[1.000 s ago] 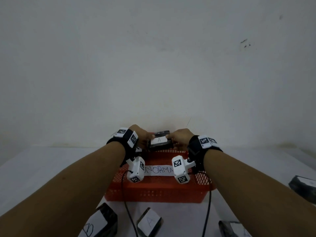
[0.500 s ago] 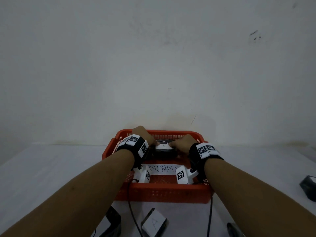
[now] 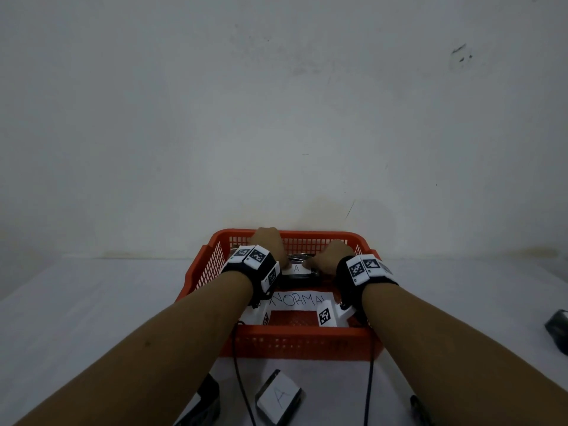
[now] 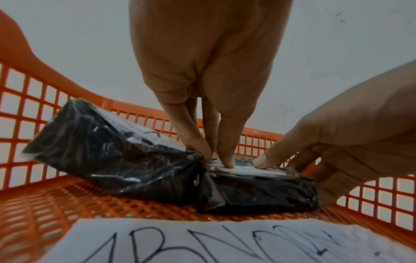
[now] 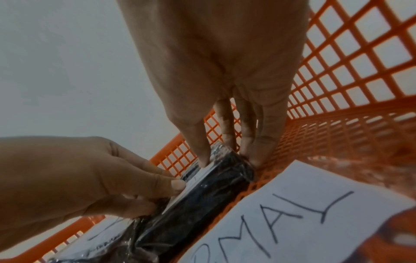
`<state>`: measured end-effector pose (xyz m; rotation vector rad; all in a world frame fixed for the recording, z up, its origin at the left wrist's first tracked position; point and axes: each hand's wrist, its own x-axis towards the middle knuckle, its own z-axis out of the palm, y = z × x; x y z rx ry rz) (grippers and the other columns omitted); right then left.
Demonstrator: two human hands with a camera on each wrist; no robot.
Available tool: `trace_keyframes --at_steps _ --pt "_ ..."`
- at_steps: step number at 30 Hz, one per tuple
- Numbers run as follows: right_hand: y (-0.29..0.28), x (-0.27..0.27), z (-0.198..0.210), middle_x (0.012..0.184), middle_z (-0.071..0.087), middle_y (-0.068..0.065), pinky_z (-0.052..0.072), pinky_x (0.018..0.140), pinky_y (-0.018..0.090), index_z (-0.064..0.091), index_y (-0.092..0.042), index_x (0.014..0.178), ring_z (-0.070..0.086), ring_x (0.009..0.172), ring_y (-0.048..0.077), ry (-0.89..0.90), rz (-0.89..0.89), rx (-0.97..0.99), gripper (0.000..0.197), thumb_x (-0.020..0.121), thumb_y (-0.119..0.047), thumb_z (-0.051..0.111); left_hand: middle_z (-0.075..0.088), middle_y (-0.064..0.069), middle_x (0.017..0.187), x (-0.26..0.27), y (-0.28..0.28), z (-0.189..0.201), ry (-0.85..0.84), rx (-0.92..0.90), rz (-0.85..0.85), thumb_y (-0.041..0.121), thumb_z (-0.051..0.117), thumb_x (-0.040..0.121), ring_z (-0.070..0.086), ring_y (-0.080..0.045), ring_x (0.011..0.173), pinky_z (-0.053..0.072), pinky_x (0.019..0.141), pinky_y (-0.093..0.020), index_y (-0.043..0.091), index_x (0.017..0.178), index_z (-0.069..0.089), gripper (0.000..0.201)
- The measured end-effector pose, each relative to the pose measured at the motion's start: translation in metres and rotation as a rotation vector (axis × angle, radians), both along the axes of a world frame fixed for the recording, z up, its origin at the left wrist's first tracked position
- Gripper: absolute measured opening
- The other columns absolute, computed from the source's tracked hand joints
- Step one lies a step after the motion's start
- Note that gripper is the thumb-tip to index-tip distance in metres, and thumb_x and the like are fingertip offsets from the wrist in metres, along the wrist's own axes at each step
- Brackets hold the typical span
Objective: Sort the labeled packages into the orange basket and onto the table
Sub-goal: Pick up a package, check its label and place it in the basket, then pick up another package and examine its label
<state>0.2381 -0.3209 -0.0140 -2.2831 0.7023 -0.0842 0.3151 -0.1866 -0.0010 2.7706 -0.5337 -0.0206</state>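
An orange basket (image 3: 209,265) stands on the white table (image 3: 92,302), with a paper sign reading ABNORMAL (image 3: 295,301) on its floor. A black wrapped package with a white "A" label (image 3: 296,269) lies on the basket floor near the far wall. My left hand (image 3: 270,250) pinches its left end and my right hand (image 3: 333,256) grips its right end. In the left wrist view my left hand (image 4: 216,158) pinches the package (image 4: 258,188). Leaning against the basket's left wall is a second black package (image 4: 108,147). My right hand (image 5: 231,158) clasps the package (image 5: 209,192).
Loose packages lie on the table in front of the basket: one labelled "A" (image 3: 278,398), a dark one (image 3: 206,404) to its left, another (image 3: 419,410) at the bottom right. One more package (image 3: 558,329) sits at the right edge. A bare wall (image 3: 276,118) rises behind.
Both hands have carried the "A" package down from above the basket's far rim onto the basket floor, beside the second package.
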Motion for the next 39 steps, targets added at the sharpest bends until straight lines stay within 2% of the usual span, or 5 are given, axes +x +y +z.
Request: trace_keyframes --at_steps 6,9,14,28,39 --pt "-0.001 -0.001 -0.002 0.084 0.069 0.003 0.055 0.063 0.026 0.067 -0.003 0.12 0.067 0.071 0.017 0.016 0.021 0.001 0.047 0.083 -0.025 0.085 0.076 -0.01 0.104 -0.005 -0.005 -0.005 -0.033 0.027 -0.085 0.025 0.086 0.081 0.074 -0.024 0.094 0.06 0.077 -0.029 0.005 0.105 0.074 0.034" --pt "0.001 0.0 0.003 0.099 0.074 0.009 0.055 0.067 0.028 0.067 -0.003 0.116 0.071 0.083 0.023 0.038 0.02 -0.075 0.045 0.083 -0.028 0.084 0.079 -0.01 0.101 -0.003 0.002 -0.001 0.009 -0.036 -0.087 0.021 0.086 0.081 0.075 -0.023 0.091 0.062 0.078 -0.029 0.005 0.1 0.08 0.026" --pt "0.001 0.002 0.035 0.094 0.073 0.012 0.054 0.061 0.029 0.07 -0.004 0.096 0.069 0.079 0.027 -0.02 0.036 -0.26 0.032 0.088 -0.035 0.073 0.08 -0.006 0.094 -0.001 0.027 0.015 0.041 -0.274 -0.076 0.015 0.08 0.085 0.066 -0.011 0.065 0.051 0.05 -0.017 0.011 0.094 0.085 0.011" --pt "0.042 -0.115 0.145 0.151 0.053 0.003 0.044 0.106 0.037 0.042 -0.027 0.153 0.053 0.134 0.023 -0.241 0.311 -0.479 0.069 0.093 -0.048 0.068 0.076 0.001 0.12 -0.072 0.086 0.132 -0.079 -0.281 -0.257 0.044 0.071 0.095 0.063 -0.013 0.097 0.045 0.086 -0.028 0.024 0.115 0.08 0.029" --pt "0.1 -0.213 0.088 0.151 0.053 -0.005 0.046 0.112 0.049 0.04 -0.036 0.152 0.052 0.136 0.019 -0.248 0.491 -0.487 0.093 0.071 -0.074 0.064 0.072 0.003 0.123 -0.197 0.164 0.093 -0.077 0.008 -0.335 0.049 0.07 0.093 0.066 -0.015 0.105 0.052 0.088 -0.03 0.021 0.125 0.072 0.043"
